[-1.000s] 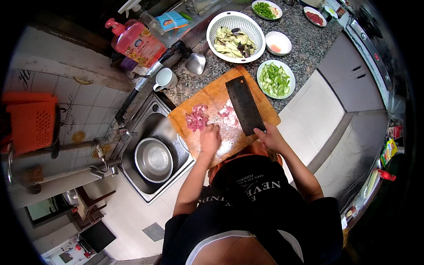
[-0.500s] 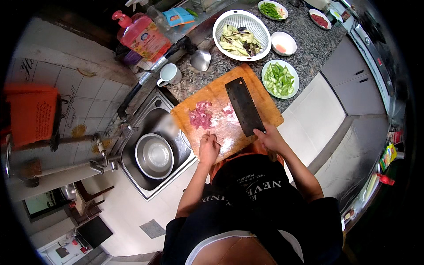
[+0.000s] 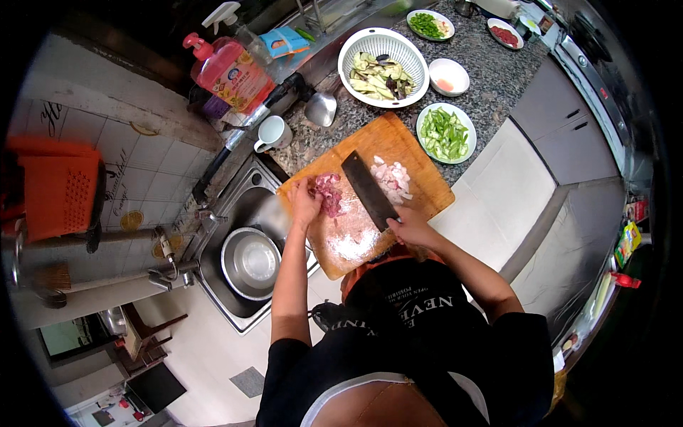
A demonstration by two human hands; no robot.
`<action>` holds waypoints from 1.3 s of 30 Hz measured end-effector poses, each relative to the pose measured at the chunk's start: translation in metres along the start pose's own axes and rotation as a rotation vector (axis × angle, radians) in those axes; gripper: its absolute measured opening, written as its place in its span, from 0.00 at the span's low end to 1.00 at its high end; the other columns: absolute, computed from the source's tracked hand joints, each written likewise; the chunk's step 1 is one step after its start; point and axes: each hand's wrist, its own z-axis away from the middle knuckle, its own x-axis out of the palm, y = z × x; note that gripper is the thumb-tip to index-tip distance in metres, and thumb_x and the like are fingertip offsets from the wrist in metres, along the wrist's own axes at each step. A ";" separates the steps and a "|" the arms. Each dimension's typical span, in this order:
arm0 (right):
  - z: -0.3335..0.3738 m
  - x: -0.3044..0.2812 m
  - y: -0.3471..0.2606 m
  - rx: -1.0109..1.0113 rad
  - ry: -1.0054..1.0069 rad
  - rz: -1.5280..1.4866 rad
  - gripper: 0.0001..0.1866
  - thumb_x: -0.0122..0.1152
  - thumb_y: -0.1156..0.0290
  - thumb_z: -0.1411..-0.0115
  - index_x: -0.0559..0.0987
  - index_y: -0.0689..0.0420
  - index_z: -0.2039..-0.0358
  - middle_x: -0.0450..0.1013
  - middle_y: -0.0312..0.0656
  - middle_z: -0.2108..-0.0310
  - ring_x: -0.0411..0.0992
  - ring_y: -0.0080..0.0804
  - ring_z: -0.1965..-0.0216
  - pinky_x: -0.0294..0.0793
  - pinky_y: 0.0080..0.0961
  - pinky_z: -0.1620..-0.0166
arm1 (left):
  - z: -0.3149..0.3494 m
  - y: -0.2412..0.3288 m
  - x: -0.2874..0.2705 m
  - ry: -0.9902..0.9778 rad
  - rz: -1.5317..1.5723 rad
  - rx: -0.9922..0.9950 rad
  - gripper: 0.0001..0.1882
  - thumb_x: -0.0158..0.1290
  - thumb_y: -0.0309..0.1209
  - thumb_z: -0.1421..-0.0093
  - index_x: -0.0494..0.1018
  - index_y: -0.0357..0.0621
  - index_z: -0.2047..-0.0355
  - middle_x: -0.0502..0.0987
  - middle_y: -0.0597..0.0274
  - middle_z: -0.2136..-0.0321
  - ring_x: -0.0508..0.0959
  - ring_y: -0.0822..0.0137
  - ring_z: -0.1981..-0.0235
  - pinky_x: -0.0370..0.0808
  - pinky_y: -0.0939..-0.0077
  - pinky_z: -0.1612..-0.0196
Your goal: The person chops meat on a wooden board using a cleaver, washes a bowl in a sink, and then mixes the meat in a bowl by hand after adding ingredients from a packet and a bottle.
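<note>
My right hand (image 3: 413, 228) grips a dark-bladed cleaver (image 3: 369, 192) by its handle, over the wooden cutting board (image 3: 420, 153). To the blade's right lies a heap of pale, fatty meat pieces (image 3: 391, 179). Left of the blade is a small pile of red meat pieces (image 3: 329, 194). My left hand (image 3: 304, 203) is at that pile's left side, fingers curled in against the red meat; its fingertips are partly hidden. Wet shine covers the near part of the board.
Left of the board is a steel sink (image 3: 245, 317) holding a metal basin (image 3: 250, 262). Beyond the board stand a white mug (image 3: 273, 134), a spatula (image 3: 321, 109), a colander (image 3: 348, 53) of sliced eggplant, a plate of green peppers (image 3: 445, 133) and a small white bowl (image 3: 455, 75).
My left hand has moved left and away from me to the red meat. The cleaver has shifted left and tilted more onto its edge, uncovering the pale pieces on its right.
</note>
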 end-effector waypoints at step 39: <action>-0.007 0.035 0.008 0.023 -0.039 0.031 0.08 0.48 0.68 0.45 0.68 0.57 0.67 0.65 0.38 0.86 0.65 0.25 0.86 0.65 0.22 0.83 | 0.100 0.037 0.012 0.272 0.010 -0.049 0.59 0.66 0.41 0.70 0.40 0.39 0.44 0.40 0.42 0.44 0.44 0.48 0.43 0.44 0.63 0.42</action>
